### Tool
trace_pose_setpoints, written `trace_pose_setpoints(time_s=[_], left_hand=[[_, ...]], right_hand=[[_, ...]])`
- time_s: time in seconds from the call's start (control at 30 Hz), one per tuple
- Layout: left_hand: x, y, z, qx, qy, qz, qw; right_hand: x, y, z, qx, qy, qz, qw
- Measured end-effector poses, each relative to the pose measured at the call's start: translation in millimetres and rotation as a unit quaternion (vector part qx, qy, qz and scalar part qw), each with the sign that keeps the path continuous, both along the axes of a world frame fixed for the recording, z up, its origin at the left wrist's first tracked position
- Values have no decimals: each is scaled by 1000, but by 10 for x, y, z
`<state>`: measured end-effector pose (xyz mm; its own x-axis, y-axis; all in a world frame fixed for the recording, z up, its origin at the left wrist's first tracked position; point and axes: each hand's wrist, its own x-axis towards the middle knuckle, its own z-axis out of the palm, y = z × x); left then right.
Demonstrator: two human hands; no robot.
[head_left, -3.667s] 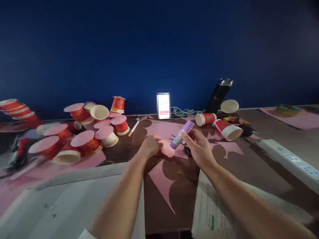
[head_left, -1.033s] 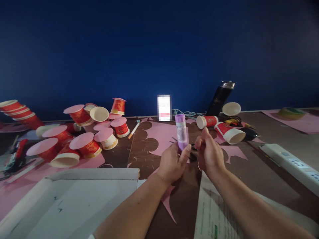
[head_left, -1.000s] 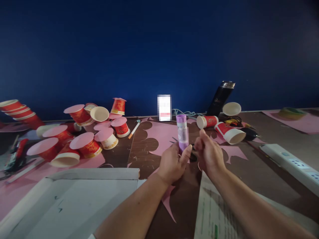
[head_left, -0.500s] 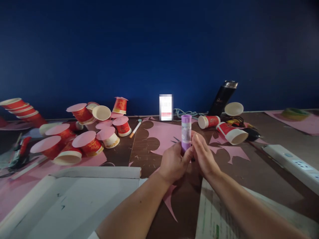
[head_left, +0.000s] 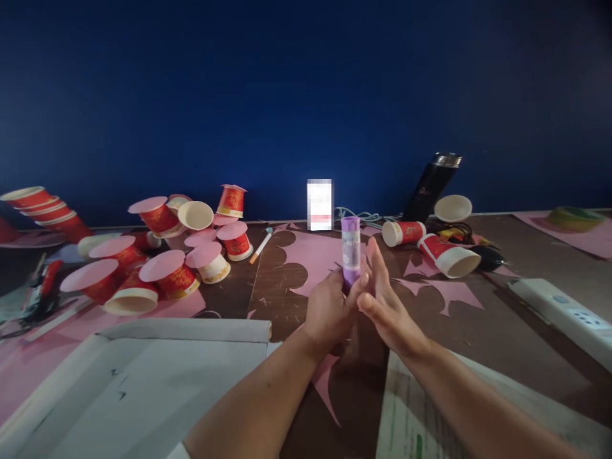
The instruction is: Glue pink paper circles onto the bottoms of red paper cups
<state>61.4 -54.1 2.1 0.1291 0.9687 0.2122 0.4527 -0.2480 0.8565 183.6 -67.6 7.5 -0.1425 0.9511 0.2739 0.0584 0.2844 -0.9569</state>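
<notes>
My left hand [head_left: 329,309] is wrapped round a purple glue stick [head_left: 351,248], which stands nearly upright out of the top of the fist. Its lower end is hidden by my fingers. Just to the right is my right hand [head_left: 389,309], open, its fingers stretched and thumb apart, close beside the left thumb. Behind both hands lies a pink paper sheet [head_left: 313,255] with round bites cut from its edges. Dark scissor-like tips show near the glue stick, mostly covered. A pink offcut [head_left: 327,389] lies below my left wrist.
Red paper cups topped with pink discs [head_left: 162,266] crowd the left. A white box lid [head_left: 182,382] is in front. A lit phone [head_left: 320,205] leans on the wall. Rightward are tipped cups [head_left: 404,234], a black flask [head_left: 430,185], a power strip [head_left: 564,319] and a printed sheet [head_left: 415,408].
My right hand has drawn away from the glue stick and opened, its thumb now spread. The glue stick has shifted slightly left in my left hand.
</notes>
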Motion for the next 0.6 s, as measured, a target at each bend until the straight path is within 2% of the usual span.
trace_pose_setpoints(time_s=[0.27, 0.6], left_hand=[[-17, -8, 25, 1, -27, -8, 1000], [-28, 4, 22, 2, -3, 2, 1000]], right_hand=[[-31, -28, -10, 57, -79, 11, 995], [-40, -16, -22, 101, -149, -4, 984]])
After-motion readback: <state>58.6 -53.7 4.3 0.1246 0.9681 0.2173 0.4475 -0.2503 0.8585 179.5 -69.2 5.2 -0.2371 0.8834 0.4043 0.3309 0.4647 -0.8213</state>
